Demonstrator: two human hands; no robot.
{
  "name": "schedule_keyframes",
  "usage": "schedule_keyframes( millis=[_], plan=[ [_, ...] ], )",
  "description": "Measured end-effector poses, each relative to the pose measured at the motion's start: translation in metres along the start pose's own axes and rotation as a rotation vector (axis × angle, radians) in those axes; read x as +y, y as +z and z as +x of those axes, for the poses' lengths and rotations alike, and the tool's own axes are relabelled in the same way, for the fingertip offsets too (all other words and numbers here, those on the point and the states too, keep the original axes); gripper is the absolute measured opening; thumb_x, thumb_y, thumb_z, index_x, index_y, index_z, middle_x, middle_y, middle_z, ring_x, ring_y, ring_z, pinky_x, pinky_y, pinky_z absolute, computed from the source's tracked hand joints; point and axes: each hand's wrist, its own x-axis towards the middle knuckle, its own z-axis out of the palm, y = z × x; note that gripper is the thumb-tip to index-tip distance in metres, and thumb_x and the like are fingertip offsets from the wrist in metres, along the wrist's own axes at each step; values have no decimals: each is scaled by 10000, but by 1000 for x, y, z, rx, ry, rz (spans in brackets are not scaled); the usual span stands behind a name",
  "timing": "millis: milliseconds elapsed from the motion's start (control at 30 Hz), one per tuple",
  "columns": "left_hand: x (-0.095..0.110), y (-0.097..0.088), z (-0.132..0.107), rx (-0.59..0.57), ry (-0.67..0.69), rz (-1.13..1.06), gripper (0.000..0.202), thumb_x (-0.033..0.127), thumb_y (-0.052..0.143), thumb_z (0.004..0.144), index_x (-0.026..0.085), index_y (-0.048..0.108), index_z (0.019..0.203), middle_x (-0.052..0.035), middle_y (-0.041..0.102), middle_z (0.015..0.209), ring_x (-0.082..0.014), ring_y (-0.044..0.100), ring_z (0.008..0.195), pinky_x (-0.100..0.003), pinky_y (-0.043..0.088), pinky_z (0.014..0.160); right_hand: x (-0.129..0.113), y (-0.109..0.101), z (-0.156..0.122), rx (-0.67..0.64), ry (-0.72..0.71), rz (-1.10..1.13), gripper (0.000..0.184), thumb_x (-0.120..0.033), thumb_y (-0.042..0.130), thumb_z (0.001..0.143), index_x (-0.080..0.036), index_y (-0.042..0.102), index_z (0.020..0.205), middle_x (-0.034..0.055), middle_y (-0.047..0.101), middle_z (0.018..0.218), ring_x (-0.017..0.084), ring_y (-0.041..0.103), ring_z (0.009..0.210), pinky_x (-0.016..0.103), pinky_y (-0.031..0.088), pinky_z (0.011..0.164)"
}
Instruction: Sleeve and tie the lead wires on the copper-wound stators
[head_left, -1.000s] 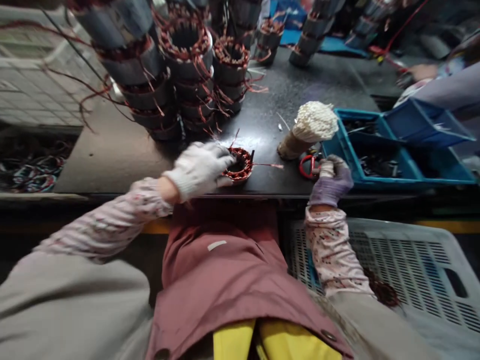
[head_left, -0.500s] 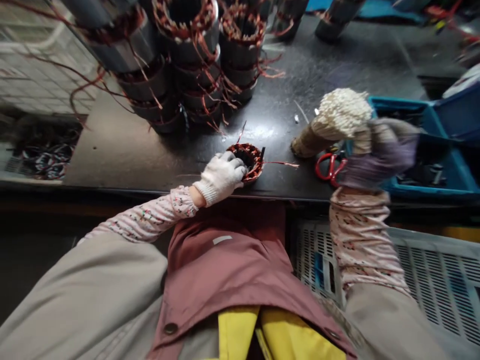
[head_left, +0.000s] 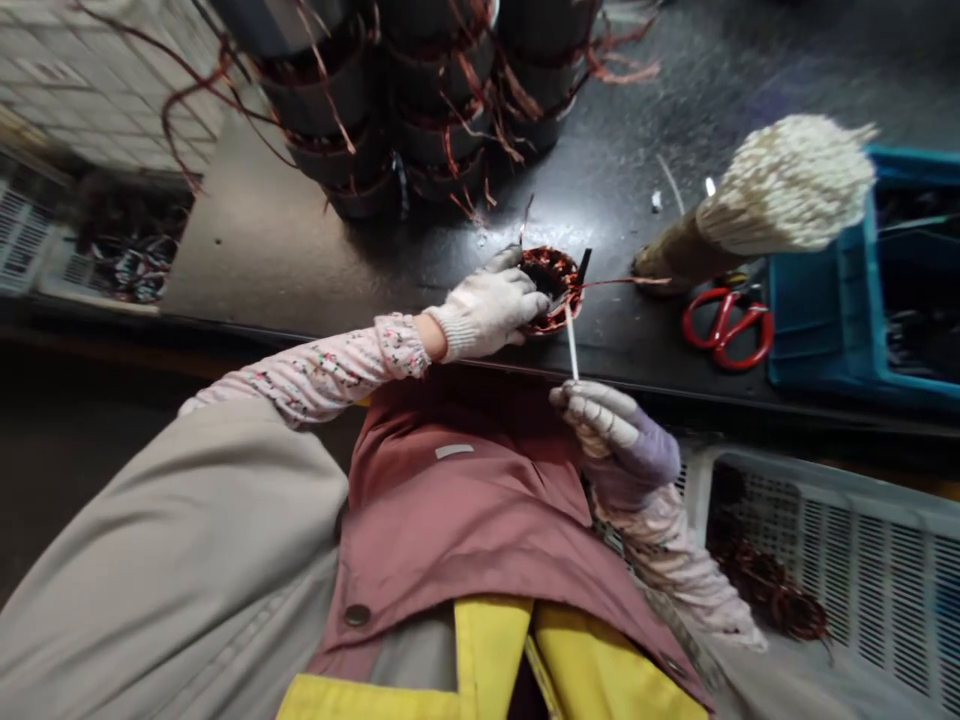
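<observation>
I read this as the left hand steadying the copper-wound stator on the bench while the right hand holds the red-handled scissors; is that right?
Not quite: the head view shows the right hand holding a thin white rod, while the red-handled scissors lie on the bench. The left hand is steadying the copper-wound stator, as you said.

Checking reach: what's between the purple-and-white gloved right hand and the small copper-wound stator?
Head view: a thin white stick, held in the gloved right hand, bridges the gap, its tip at the copper-wound stator.

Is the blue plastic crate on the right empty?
Not empty: dark pieces lie inside the blue plastic crate, though they are too shadowed to identify.
</observation>
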Motion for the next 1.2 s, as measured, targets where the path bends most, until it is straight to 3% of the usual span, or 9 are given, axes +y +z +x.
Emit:
schedule_keyframes(
  millis=[67,167,467,600,700,867,933,1067,1200],
  plan=[
    [7,2,5,-11,-40,-20,400,298,714,791,156,653,1160,-102,682,1154,-259,597,1158,-483,260,1188,-4,5,-14,-49,-123,-6,375,-57,656,837,-302,696,1118,30,725,1113,182,718,979,334,624,808],
    [14,4,7,-3,-116,-28,497,315,696,800,161,596,1262,-97,667,1184,-257,586,1176,-471,248,1195,-4,4,-22,-124,-215,12,392,-44,620,856,-289,675,1158,46,727,1116,205,691,1077,388,609,897],
    [12,3,7,-63,-173,-46,513,337,691,807,178,581,1282,-74,686,1155,-262,540,1241,-416,302,1171,6,14,-46,-48,-5,109,364,-16,611,844,-267,691,1096,37,734,1104,186,703,1044,357,608,919],
    [13,-1,7,-39,-163,-33,499,342,697,806,167,596,1262,-94,693,1149,-270,556,1219,-414,347,1146,20,28,-35,-3,54,141,259,-88,637,852,-253,724,1031,34,745,1074,181,719,993,326,616,889],
    [17,-1,0,31,-135,-56,488,298,683,812,159,593,1271,-103,696,1180,-254,603,1162,-430,345,1157,37,46,-7,92,25,112,167,-153,646,854,-234,743,964,34,761,986,179,737,904,305,629,834],
    [23,19,-10,334,-277,-193,551,283,617,871,164,501,1396,-49,745,1107,-223,599,1204,-367,434,1095,49,62,27,205,129,43,148,-263,680,829,-212,737,956,28,763,837,177,736,747,302,634,724],
    [23,28,-10,383,-275,-259,457,288,607,890,199,570,1336,-33,753,1090,-211,622,1175,-385,411,1114,45,60,25,206,163,43,127,-288,698,816,-208,726,910,31,757,845,171,727,767,306,621,738],
    [18,38,-7,413,-143,-380,188,306,597,921,284,737,1045,-2,765,1046,-170,691,1042,-434,277,1186,31,51,21,216,118,4,77,-276,721,796,-208,688,808,26,716,876,151,685,807,301,580,757],
    [14,39,-6,450,-80,-451,170,340,601,930,286,760,956,-4,776,985,-145,709,1001,-422,268,1186,20,43,31,169,170,-44,81,-262,703,815,-200,663,781,12,678,818,133,647,750,273,546,701]
  ],
)
